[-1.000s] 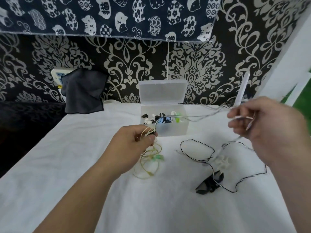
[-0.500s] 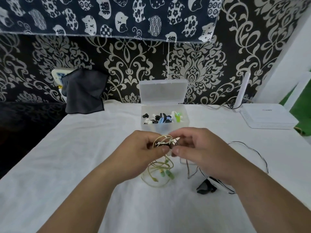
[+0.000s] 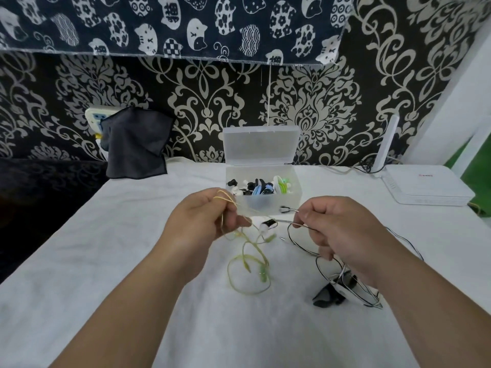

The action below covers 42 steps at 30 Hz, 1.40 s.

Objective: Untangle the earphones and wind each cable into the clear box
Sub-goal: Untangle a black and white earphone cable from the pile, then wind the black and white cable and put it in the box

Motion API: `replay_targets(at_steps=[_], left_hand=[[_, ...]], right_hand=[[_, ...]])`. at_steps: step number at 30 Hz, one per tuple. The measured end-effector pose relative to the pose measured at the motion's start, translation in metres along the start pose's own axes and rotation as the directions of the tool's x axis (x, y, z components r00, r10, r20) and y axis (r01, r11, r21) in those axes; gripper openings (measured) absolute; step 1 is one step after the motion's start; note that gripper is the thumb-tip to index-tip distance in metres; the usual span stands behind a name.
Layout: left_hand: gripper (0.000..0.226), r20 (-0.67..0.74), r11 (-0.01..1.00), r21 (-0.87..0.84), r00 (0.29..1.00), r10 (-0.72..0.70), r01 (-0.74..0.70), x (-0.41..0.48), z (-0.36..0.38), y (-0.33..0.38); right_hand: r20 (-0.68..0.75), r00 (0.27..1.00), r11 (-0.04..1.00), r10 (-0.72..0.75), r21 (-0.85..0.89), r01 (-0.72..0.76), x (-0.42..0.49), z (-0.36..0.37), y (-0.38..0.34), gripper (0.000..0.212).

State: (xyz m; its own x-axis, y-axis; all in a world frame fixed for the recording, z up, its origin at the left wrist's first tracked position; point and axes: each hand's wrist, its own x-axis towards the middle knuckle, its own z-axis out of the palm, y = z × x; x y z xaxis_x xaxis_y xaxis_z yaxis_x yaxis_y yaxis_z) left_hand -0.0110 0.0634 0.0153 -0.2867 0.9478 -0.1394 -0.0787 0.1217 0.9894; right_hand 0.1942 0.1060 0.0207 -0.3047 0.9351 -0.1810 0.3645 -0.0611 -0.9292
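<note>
Head view: both hands raised over the white cloth-covered table [image 3: 127, 261], just before the open-lidded clear plastic box [image 3: 261, 148].
Left hand [image 3: 202, 224]: fingers curled, pinching the yellow-green earphone cable [image 3: 249, 292], its loops hanging to the cloth.
Right hand [image 3: 342, 235]: thumb and forefinger pinching the black-and-white striped cable [image 3: 293, 241].
Change: hands, touching half a second ago, now stand apart; a black-and-white earbud [image 3: 268, 224] hangs between them.
</note>
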Motion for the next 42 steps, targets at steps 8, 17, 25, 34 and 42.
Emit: replay_targets(at_steps=[8, 17, 25, 34, 42], left_hand=[[0.013, -0.357, 0.963, 0.238, 0.933, -0.037, 0.129, 0.011, -0.017, -0.005], [0.059, -0.098, 0.501, 0.865, 0.97, 0.222, -0.028, 0.01, -0.019, -0.018], [0.029, 0.49, 0.683, 0.546, 0.847, 0.208, -0.484, -0.018, 0.039, -0.016], [0.028, -0.14, 0.932, 0.362, 0.988, 0.064, -0.009, 0.01, 0.02, -0.015], [0.028, -0.267, 0.77, 0.636, 0.951, 0.153, 0.054, 0.025, 0.015, -0.032]], right_hand=[[-0.036, 0.999, 0.991, 0.033, 0.127, -0.029, 0.001, -0.007, 0.001, 0.025], [0.033, 0.998, 0.992, 0.047, 0.113, -0.05, 0.0, -0.012, 0.001, 0.028], [0.308, 0.951, 0.994, -0.04, 0.108, 0.006, -0.008, -0.004, -0.003, 0.025], [0.05, 0.995, 0.994, 0.086, -0.069, -0.082, -0.014, -0.052, 0.013, 0.005], [-0.199, 0.97, 0.981, 0.142, -0.101, -0.165, -0.021, -0.091, 0.033, 0.013]])
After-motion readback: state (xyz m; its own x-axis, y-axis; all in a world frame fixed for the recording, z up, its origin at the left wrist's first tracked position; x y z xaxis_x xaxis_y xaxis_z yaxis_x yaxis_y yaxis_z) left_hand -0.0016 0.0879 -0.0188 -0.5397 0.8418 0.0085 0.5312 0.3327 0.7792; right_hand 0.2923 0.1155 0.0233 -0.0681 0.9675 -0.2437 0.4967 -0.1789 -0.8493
